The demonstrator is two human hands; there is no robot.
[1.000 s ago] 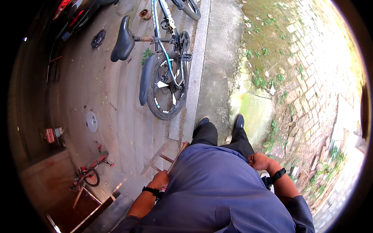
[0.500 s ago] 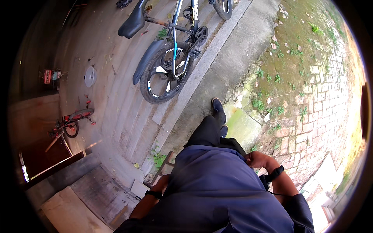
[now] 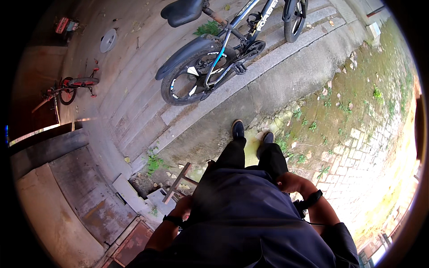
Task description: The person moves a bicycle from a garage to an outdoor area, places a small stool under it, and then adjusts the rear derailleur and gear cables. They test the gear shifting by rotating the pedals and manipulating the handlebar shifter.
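L hand (image 3: 182,207), lower ctr-left of frame: fingertips hidden against dark shirt (image 3: 250,196), can't tell if it grips anything. R hand (image 3: 289,182), lower ctr-right: fingers mostly out of sight by shirt's front, grip unclear. Wooden frame (image 3: 178,183) just above L hand: rest hidden behind shirt, kind unclear. Bike (image 3: 225,43), top ctr: front end + saddle's (image 3: 184,12) upper bit cut off by top edge. Red-and-grey item (image 3: 66,25), upper L: too small to ID. Small red bike (image 3: 82,82), L side: details too tiny. Paving (image 3: 344,161), far R: blown out.

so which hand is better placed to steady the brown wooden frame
Likely the left hand: it sits beside the brown barred wooden frame, while the right hand is across the dark blue shirt.
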